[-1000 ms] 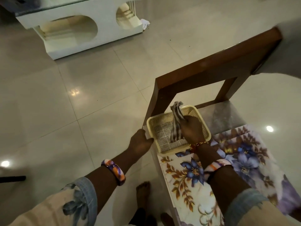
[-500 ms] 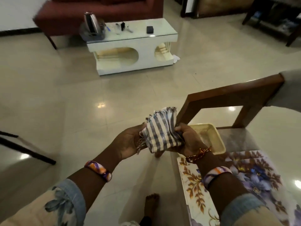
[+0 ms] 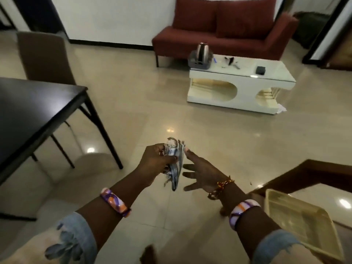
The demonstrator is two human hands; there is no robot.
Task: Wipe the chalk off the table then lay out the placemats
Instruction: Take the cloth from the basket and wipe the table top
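Above the floor, between the yellow tray point(image 3: 302, 221) and the dark tabletop point(image 3: 34, 111): striped cloth point(image 3: 176, 164) now out of the tray, pinched in left hand point(image 3: 156, 161); right hand point(image 3: 203, 176) released, fingers point(image 3: 188, 175) spread. Wiping likely next; no chalk visible from here.

right hand point(image 3: 204, 176) released cloth point(image 3: 176, 164), now left-held
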